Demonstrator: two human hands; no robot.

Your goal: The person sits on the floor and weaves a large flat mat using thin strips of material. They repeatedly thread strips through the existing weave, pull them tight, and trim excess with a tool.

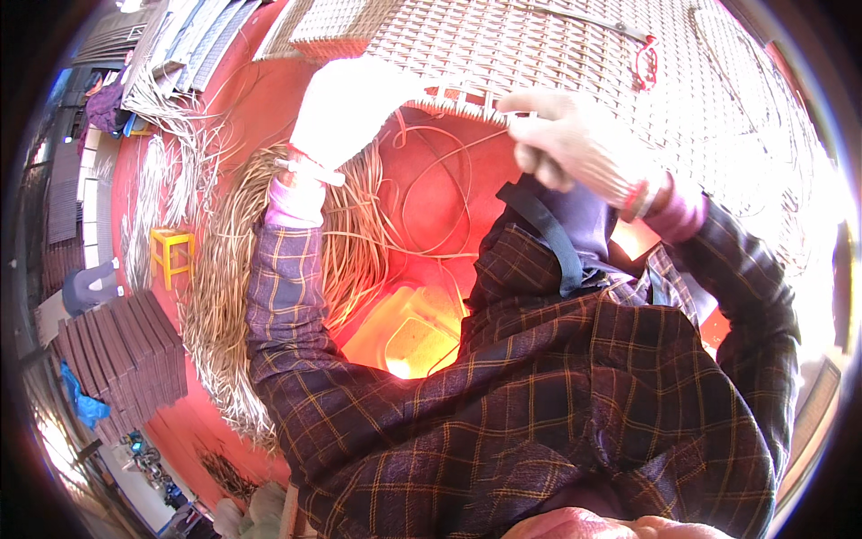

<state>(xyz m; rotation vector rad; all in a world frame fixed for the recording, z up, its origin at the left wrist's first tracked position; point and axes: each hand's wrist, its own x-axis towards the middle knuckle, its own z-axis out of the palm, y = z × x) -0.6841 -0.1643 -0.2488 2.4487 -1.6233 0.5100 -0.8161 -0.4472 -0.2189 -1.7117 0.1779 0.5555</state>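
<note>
The panel [530, 49] spreads before the person, both hands at its near edge. The left hand [352, 108] is glaringly overexposed; I cannot tell its fingers' grip. The right hand [575, 139] has partly curled fingers, any hold unclear. Strips [220, 269] lie left, beside a yellow stool [160, 237].

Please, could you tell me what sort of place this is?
Probably a weaving workshop: there is a large pale panel of woven flat strips, a thick bundle of long, loose tan strands around the left sleeve, and a stack of dark brown rectangular slabs.
</note>
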